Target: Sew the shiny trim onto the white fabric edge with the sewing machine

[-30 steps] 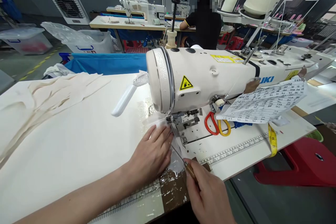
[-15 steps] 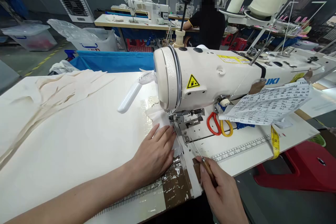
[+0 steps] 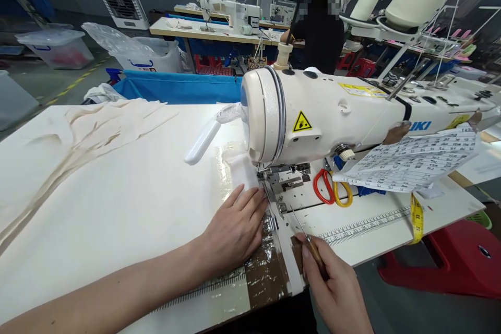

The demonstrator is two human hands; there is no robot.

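My left hand lies flat with its fingers stretched out, pressing on a small white piece of cloth beside the presser foot of the sewing machine. A narrow white strip runs along the metal guide toward the table's front edge. Closed round the wooden handle of an awl, my right hand rests by the front edge. The awl's thin metal tip points up and left toward the needle plate. Part of the cloth under my left fingers is hidden.
Scissors with red and yellow handles lie right of the needle area, below a sheet of writing. A tape measure hangs over the edge. Cream cloth pieces spread at left. A person sits behind; a red stool stands at right.
The whole view has shifted slightly, so the machine and table appear farther right. The small white cloth at the presser foot lies a little differently. Both hands keep nearly the same pose.
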